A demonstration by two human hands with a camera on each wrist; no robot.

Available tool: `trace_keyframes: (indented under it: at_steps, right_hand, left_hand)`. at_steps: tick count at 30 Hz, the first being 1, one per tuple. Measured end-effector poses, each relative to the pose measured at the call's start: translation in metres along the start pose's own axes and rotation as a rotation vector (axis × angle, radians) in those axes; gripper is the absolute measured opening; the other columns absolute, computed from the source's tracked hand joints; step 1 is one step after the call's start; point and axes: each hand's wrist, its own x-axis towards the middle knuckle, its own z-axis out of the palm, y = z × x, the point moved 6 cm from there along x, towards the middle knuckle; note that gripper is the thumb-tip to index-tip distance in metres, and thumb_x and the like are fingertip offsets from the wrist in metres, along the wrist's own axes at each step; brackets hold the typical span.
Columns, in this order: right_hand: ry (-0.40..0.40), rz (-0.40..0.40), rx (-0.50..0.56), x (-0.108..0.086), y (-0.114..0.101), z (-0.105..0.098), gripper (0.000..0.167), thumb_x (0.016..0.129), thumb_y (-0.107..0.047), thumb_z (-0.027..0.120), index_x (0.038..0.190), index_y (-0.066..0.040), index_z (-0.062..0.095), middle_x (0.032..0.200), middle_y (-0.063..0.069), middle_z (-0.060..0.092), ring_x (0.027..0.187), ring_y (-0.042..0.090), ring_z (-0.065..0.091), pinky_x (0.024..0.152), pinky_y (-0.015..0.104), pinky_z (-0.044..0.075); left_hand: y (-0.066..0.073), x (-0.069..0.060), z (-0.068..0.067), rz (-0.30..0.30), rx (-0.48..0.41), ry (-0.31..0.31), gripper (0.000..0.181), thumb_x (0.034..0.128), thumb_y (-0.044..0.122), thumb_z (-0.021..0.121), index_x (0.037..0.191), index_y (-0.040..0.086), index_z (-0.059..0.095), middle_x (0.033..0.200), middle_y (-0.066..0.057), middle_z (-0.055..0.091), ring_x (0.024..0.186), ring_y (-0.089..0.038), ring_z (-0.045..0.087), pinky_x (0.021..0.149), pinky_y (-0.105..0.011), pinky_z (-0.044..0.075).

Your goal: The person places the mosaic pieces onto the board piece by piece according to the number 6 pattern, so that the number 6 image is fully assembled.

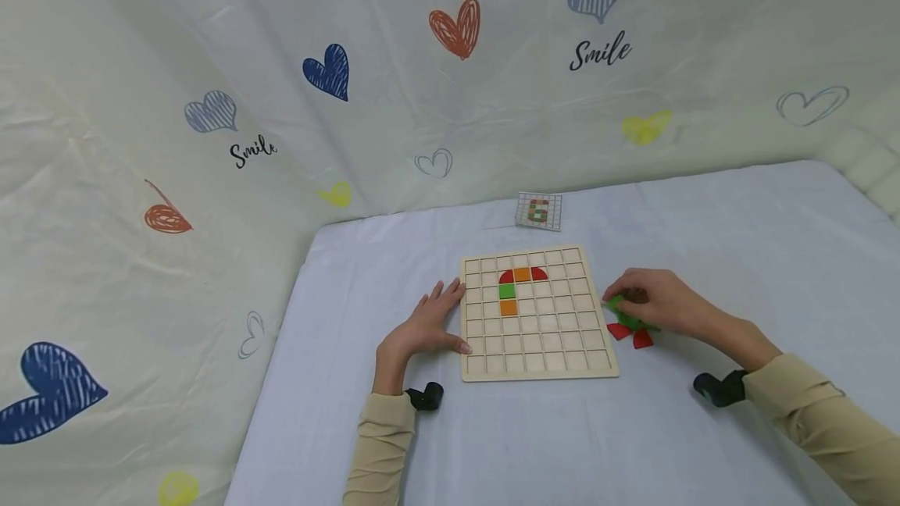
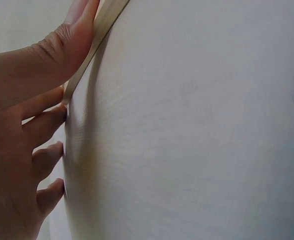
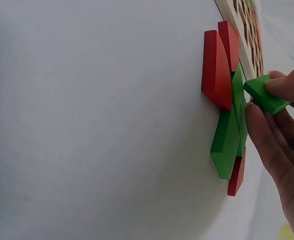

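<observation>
A light wooden grid board (image 1: 534, 350) lies on the white-covered table. Red quarter-round tiles (image 1: 539, 274), orange square tiles (image 1: 508, 308) and one green square tile (image 1: 507, 290) sit in its upper left cells. My left hand (image 1: 427, 324) rests at the board's left edge with fingers spread, its thumb (image 2: 67, 50) touching the rim. Right of the board, my right hand (image 1: 657, 299) pinches a green tile (image 3: 266, 95) between thumb and fingers. Under and beside that hand lie loose red tiles (image 3: 216, 70) and green tiles (image 3: 225, 142), partly hidden by it in the head view.
Behind the board lies a small pattern card (image 1: 538, 212) showing a coloured figure on a grid. A white curtain (image 1: 394, 139) printed with hearts hangs along the table's back edge. Black wrist devices (image 1: 720, 389) are worn near both sleeves.
</observation>
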Motion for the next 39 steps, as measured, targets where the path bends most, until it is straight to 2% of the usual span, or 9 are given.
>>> trace_keyframes:
  at_steps: [5,9,15,19,23,26,33,39]
  right_hand:
    - [0.019,0.03,0.008,0.0,-0.001,-0.001,0.017,0.088,-0.001,0.075,0.103,-0.007,0.077,0.099,0.002,0.075,0.085,0.016,0.068,0.073,0.021,0.058]
    - [0.016,0.072,0.028,0.001,0.0,0.0,0.018,0.089,-0.005,0.076,0.106,-0.007,0.077,0.104,0.006,0.075,0.09,0.02,0.069,0.076,0.017,0.056]
    - [0.001,0.096,0.101,0.005,-0.002,0.006,0.024,0.087,-0.009,0.08,0.111,-0.007,0.078,0.111,0.011,0.075,0.095,0.024,0.072,0.078,0.014,0.056]
    - [-0.015,0.109,0.151,0.01,-0.005,0.011,0.031,0.087,-0.01,0.081,0.117,-0.006,0.077,0.115,0.011,0.075,0.098,0.025,0.073,0.079,0.016,0.057]
    - [-0.034,0.116,0.177,0.015,-0.011,0.016,0.035,0.087,-0.009,0.08,0.121,-0.004,0.075,0.113,0.009,0.074,0.098,0.023,0.071,0.08,0.023,0.061]
    - [-0.046,0.112,0.175,0.019,-0.015,0.02,0.036,0.087,-0.01,0.079,0.122,-0.003,0.075,0.11,0.007,0.074,0.097,0.021,0.069,0.081,0.027,0.062]
    - [-0.083,0.059,0.185,0.03,-0.026,0.028,0.032,0.088,-0.011,0.08,0.119,-0.004,0.076,0.108,0.005,0.075,0.091,0.016,0.069,0.079,0.021,0.058]
    - [-0.095,0.02,0.161,0.041,-0.034,0.036,0.031,0.088,-0.013,0.08,0.117,-0.003,0.076,0.103,0.003,0.074,0.087,0.014,0.064,0.077,0.023,0.056]
  left_hand:
    - [0.0,0.0,0.0,0.002,-0.001,-0.001,0.113,0.0785,0.029,0.091,0.166,0.015,0.021,0.174,-0.001,0.011,0.162,-0.025,-0.003,0.132,-0.047,0.002]
    - [0.0,0.0,0.0,0.002,0.001,-0.002,0.113,0.0786,0.029,0.091,0.166,0.015,0.02,0.174,0.0,0.011,0.162,-0.025,-0.003,0.132,-0.047,0.002]
    - [0.0,0.0,0.0,0.001,0.0,0.0,0.112,0.0788,0.029,0.09,0.166,0.015,0.021,0.174,0.0,0.012,0.162,-0.025,-0.003,0.132,-0.047,0.002]
    - [0.0,-0.001,0.0,0.001,0.002,0.001,0.112,0.0789,0.028,0.09,0.166,0.016,0.021,0.174,0.0,0.011,0.162,-0.026,-0.002,0.132,-0.047,0.002]
    - [0.0,-0.001,0.0,0.004,-0.002,0.003,0.112,0.0786,0.029,0.091,0.166,0.015,0.021,0.174,0.0,0.011,0.162,-0.026,-0.002,0.132,-0.047,0.002]
    - [0.0,0.0,0.0,0.004,-0.001,0.004,0.113,0.0786,0.03,0.09,0.166,0.016,0.021,0.174,0.0,0.011,0.162,-0.026,-0.002,0.132,-0.047,0.002]
    - [-0.001,0.001,0.001,0.001,0.012,0.003,0.112,0.0787,0.03,0.09,0.166,0.016,0.021,0.174,0.001,0.011,0.162,-0.025,-0.002,0.132,-0.047,0.003]
    - [-0.002,0.002,0.001,-0.002,0.024,0.0,0.113,0.0786,0.03,0.09,0.166,0.016,0.021,0.174,0.002,0.011,0.162,-0.025,-0.002,0.132,-0.046,0.002]
